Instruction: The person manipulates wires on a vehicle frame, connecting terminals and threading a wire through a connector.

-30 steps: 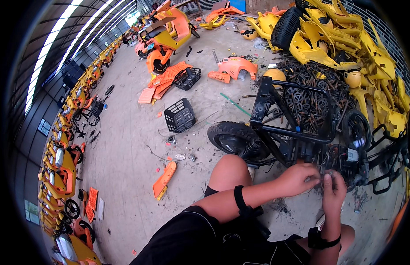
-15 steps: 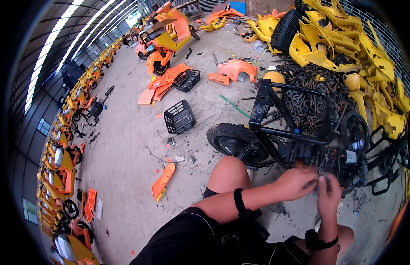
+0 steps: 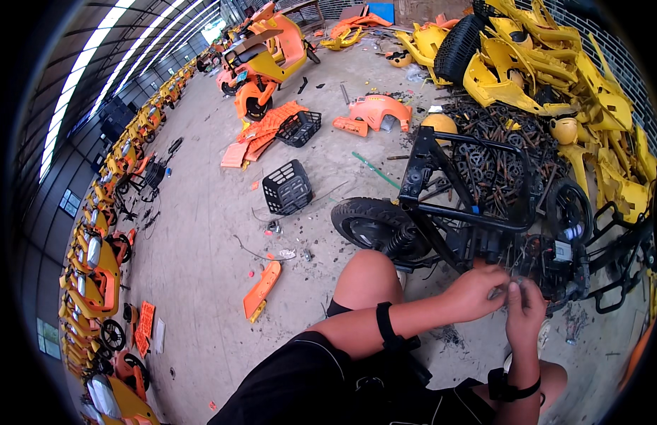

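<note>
My left hand [image 3: 476,293] and my right hand [image 3: 525,310] are close together, fingertips nearly touching. Both are closed in a pinch; whatever is between the fingers is too small to make out. Just beyond them lies a stripped black scooter frame [image 3: 477,221], with thin wires and dark mechanical parts around the fingertips. A small grey-white box [image 3: 563,251] is fixed among these parts to the right of my hands. The frame's wheel with a black tyre [image 3: 371,225] and a coil shock absorber [image 3: 400,242] are at its left end.
Yellow body panels [image 3: 505,71] are heaped at the back right, beside a pile of rusty metal parts [image 3: 484,152]. A black crate [image 3: 287,187] and an orange panel [image 3: 263,289] lie on the floor. Rows of scooters [image 3: 94,269] line the left; an orange-yellow scooter [image 3: 268,60] stands farther back.
My hands have shifted very slightly, the fingertips still pinched together at the same spot beside the frame. Everything else looks the same.
</note>
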Action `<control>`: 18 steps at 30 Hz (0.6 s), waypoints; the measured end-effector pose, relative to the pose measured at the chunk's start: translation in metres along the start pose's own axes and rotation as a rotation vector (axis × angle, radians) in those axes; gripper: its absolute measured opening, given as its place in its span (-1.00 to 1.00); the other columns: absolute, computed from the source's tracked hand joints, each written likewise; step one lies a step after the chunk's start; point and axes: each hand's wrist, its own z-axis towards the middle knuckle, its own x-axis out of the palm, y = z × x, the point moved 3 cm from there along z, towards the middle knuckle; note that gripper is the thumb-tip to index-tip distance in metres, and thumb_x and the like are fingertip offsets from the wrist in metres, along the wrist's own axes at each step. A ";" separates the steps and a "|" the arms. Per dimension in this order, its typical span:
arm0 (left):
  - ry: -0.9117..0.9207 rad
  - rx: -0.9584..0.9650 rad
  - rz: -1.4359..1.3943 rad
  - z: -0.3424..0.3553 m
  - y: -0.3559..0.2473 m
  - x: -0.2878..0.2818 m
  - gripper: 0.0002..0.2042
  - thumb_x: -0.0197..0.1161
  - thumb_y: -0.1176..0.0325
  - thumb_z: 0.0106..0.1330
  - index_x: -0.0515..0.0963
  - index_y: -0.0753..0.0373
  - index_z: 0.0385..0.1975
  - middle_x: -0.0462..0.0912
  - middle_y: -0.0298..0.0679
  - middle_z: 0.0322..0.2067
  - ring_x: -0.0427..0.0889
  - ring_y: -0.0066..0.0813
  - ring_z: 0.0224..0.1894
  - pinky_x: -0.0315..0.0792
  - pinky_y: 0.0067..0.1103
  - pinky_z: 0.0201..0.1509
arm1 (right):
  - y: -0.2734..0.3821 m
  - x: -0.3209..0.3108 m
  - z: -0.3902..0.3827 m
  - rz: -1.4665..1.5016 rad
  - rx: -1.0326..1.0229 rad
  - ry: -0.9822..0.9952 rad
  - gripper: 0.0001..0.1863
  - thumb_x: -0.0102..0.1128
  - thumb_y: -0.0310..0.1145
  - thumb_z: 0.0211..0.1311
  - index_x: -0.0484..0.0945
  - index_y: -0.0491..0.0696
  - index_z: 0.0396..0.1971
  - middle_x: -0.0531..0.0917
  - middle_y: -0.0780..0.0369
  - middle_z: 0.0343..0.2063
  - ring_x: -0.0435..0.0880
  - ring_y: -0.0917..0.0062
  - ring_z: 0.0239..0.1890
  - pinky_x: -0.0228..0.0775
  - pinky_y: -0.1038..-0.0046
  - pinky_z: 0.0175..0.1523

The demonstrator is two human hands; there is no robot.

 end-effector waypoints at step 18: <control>0.063 -0.101 0.063 0.002 0.004 -0.004 -0.80 0.32 0.33 0.15 0.47 0.31 -0.44 0.61 -0.04 -0.45 0.61 0.02 -0.35 0.45 -0.25 -0.31 | 0.001 0.003 0.003 -0.032 -0.040 0.013 -0.83 0.23 -0.41 0.32 0.58 -0.23 -0.26 0.60 0.19 -0.42 0.53 0.57 -0.44 0.37 0.54 -0.32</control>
